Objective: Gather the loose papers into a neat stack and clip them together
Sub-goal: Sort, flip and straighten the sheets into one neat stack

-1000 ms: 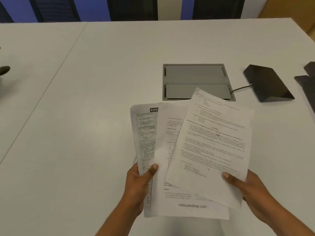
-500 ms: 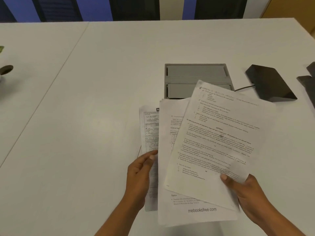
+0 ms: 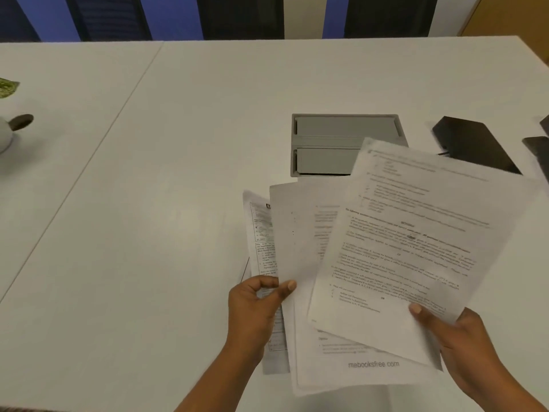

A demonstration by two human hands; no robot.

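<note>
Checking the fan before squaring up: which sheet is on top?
The rightmost sheet, tilted and pinched by the right hand. It overlaps the middle sheet; the boxed-text sheet lies lowest, at the left hand.

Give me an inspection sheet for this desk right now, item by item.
Surface: white table, seam on the left.
Job's things: three printed sheets, fanned and unaligned; no clip seen.
Clutter: grey recessed hatch; black wedge device; white pot at the left edge.
Grip: left hand pinches the left sheets; right hand pinches the top sheet's lower corner.
Cables: short dark lead at the black device.
Surroundings: blue wall panels and dark chairs beyond the table.
</note>
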